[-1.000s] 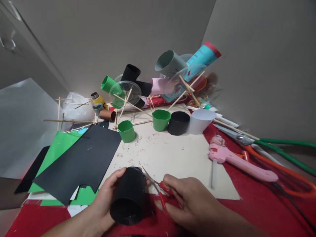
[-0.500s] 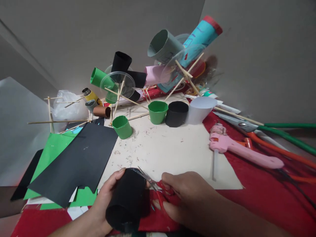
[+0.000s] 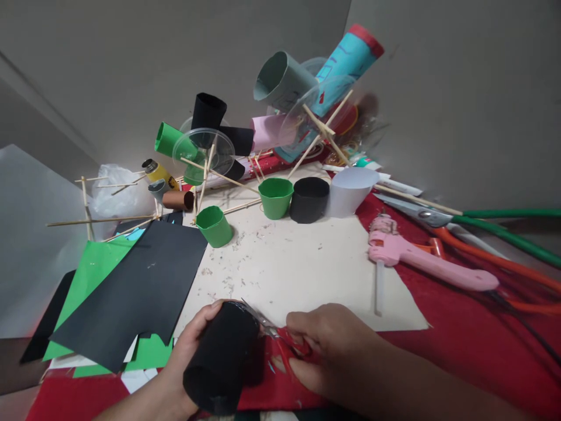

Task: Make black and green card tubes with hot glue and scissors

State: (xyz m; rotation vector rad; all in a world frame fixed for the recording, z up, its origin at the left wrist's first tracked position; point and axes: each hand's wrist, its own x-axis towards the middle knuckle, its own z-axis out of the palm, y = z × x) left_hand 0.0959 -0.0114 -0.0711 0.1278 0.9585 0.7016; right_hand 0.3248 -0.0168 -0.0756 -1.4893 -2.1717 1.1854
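Observation:
My left hand [image 3: 188,342] is wrapped round a black paper tube [image 3: 223,359], which lies tilted near the front edge of the table. A pair of scissors with red handles [image 3: 287,345] is gripped in my right hand [image 3: 326,348], thumb and fingers in the loops. The blades lie close together at the tube's far rim, on its right side. How far they reach over the rim is hard to make out. Part of the left hand's fingers is hidden behind the tube.
Black paper [image 3: 144,286] lies over green sheets at left. Beyond stand small green [image 3: 214,227], black [image 3: 310,200] and white cups [image 3: 353,192]. Stick frames with plastic discs [image 3: 204,153] rise behind. A pink glue gun [image 3: 433,263] and large green-handled shears [image 3: 432,216] lie at right.
The scissor blades have closed together at the tube's rim. My view has shifted slightly; both hands keep their holds.

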